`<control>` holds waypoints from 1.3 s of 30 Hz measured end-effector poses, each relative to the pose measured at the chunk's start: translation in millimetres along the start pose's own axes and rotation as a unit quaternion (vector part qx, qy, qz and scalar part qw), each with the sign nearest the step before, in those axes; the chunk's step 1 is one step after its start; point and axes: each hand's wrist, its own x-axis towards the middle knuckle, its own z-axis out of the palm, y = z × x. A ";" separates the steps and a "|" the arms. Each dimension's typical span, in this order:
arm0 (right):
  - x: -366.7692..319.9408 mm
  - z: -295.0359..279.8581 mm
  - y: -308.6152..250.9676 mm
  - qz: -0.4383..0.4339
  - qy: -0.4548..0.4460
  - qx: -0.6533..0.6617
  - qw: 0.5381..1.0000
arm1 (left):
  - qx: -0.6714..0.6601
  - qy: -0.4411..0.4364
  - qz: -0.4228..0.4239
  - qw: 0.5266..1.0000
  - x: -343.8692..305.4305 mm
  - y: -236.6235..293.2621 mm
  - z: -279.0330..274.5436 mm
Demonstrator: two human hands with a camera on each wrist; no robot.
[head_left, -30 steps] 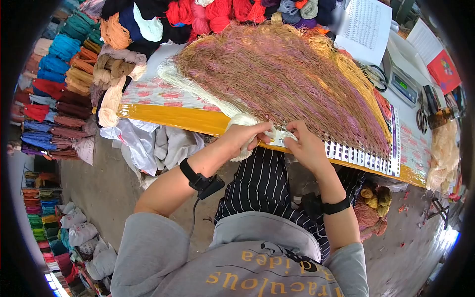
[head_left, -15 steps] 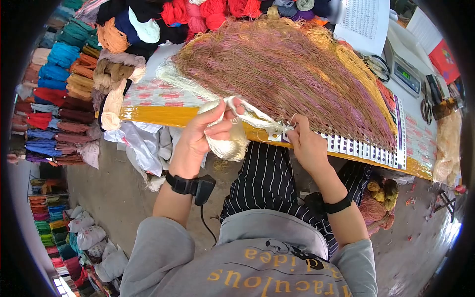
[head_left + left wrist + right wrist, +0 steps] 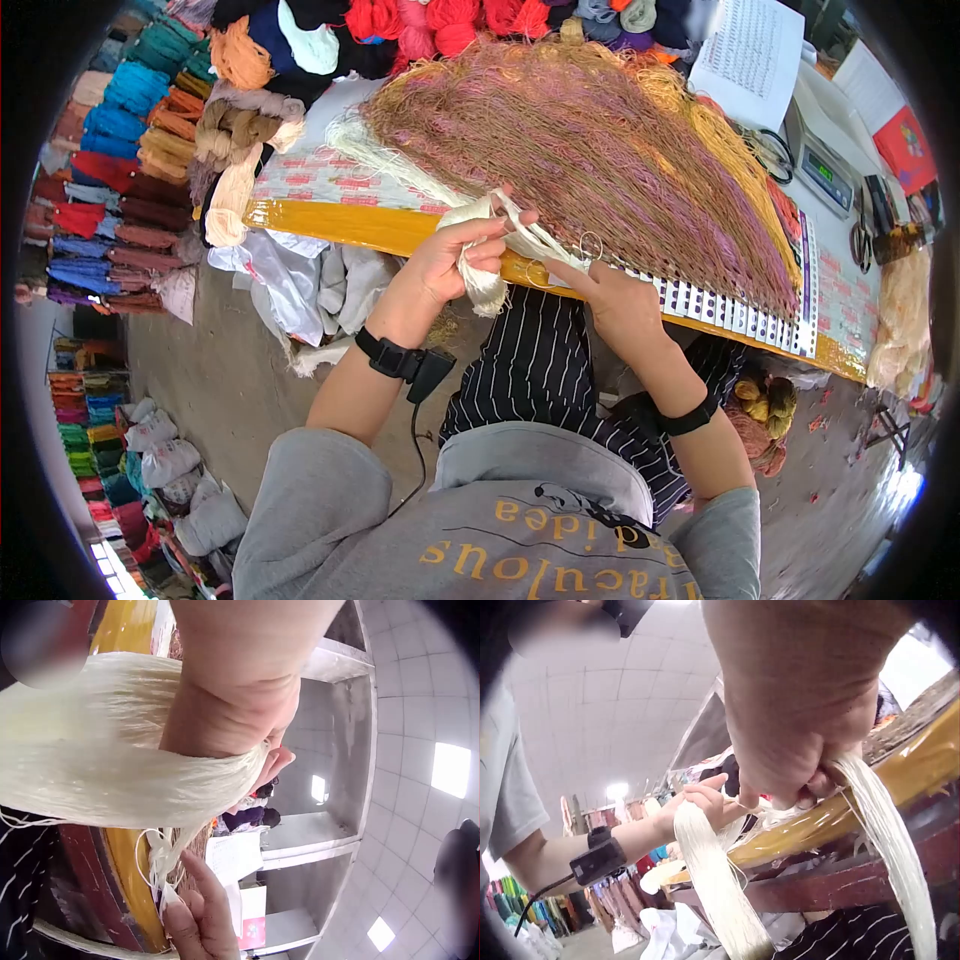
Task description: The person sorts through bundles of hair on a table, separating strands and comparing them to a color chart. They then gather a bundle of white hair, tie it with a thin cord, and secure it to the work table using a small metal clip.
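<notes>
My left hand (image 3: 452,262) holds a cream skein of thread (image 3: 484,288) near the table's front edge. The skein passes over the hand and wrist as a wide loop (image 3: 127,787) in the left wrist view. My right hand (image 3: 620,305) grips the skein's other end at the edge, beside the card strip. In the right wrist view a cream hank (image 3: 896,844) hangs down from its curled fingers. Threads run between the two hands, and a thin loose loop of thread (image 3: 591,245) stands up near the right fingertips. Long brown, purple and yellow threads (image 3: 580,150) spread behind both hands.
A white strip with dark holes (image 3: 740,318) runs along the front edge, with threads fanning from it. Scissors (image 3: 775,155), a digital scale (image 3: 828,172) and a printed sheet (image 3: 748,60) lie at the right. Coloured yarn hanks (image 3: 130,160) hang on the left.
The left hand moved left and drew the cream skein out from beside the right hand, then came partway back right and up. The right hand stays at the table edge.
</notes>
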 end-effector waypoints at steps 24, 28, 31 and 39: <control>9.4 5.3 -2.4 -0.002 -0.011 -0.009 1.000 | 0.421 0.085 0.018 0.903 14.9 -38.7 11.0; 6.1 12.6 1.0 0.017 0.072 0.087 0.993 | 0.381 0.116 0.018 0.917 5.9 -24.8 22.8; 4.4 12.3 0.3 0.045 0.086 0.110 0.989 | 0.255 0.093 0.048 0.961 -10.9 9.8 18.4; 4.3 15.2 0.9 0.041 0.104 0.133 0.985 | 0.242 -0.047 -0.011 0.969 -22.3 24.5 35.2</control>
